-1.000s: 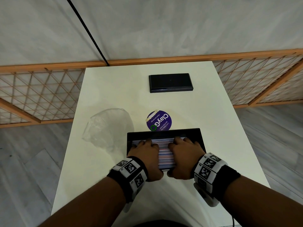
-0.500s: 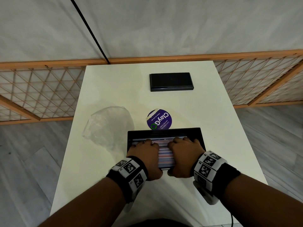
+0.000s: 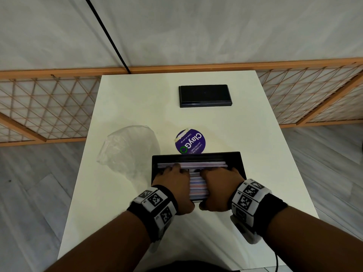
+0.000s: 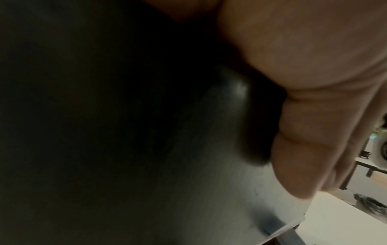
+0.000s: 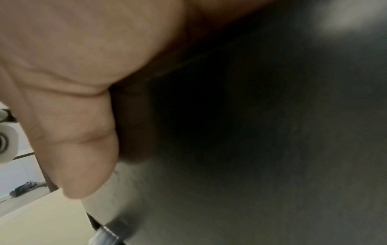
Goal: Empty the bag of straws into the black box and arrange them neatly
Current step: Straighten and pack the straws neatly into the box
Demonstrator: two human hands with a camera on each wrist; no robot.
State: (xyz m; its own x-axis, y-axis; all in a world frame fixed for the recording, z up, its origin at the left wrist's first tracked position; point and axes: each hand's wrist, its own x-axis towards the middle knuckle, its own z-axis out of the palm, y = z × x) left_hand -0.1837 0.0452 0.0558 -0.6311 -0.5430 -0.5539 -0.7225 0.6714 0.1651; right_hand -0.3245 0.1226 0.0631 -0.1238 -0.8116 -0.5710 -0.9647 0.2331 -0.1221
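Most of the job looks done: you've got the straws point(image 3: 198, 181) inside the black box point(image 3: 196, 155) at the desk's point(image 3: 245, 138) near edge, lying roughly parallel, and the clear bag point(image 3: 129, 152) sits limp and apparently empty toward the left edge. What's left is squaring the ends, I'd judge. Your left hand point(image 3: 174, 185) and right hand point(image 3: 218, 187) lie side by side over the straws, palms down, fingers spread flat on them, grasping nothing. Wrist views are too dark to add detail.
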